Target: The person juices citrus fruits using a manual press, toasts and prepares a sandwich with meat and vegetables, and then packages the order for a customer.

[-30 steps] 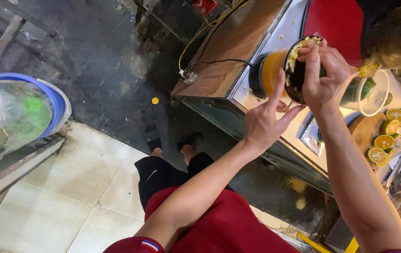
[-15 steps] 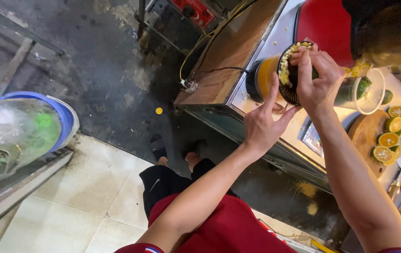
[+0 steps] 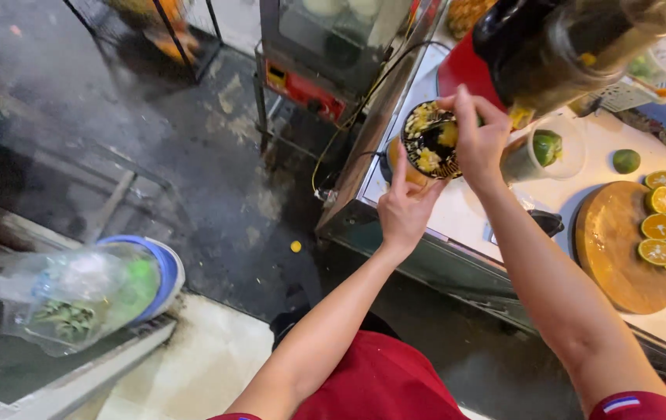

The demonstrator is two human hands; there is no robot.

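1. Head view: I see my right hand (image 3: pixel 479 140) with fingers pinched together inside the black strainer cup (image 3: pixel 429 140), which is filled with citrus pulp.
2. My left hand (image 3: pixel 404 208) cups the strainer's underside, fingers spread, at the counter (image 3: pixel 465 222) edge.
3. Halved citrus (image 3: pixel 664 222) lies on a round wooden board (image 3: pixel 617 253) well to the right.
4. A red juicer (image 3: pixel 504 54) stands just behind.

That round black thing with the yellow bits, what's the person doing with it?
A person is holding the round black strainer over the edge of a steel counter. The left hand steadies it from below, while the right hand reaches into it among the yellow pulp. Nearby, halved citrus fruits lie on a round wooden board.
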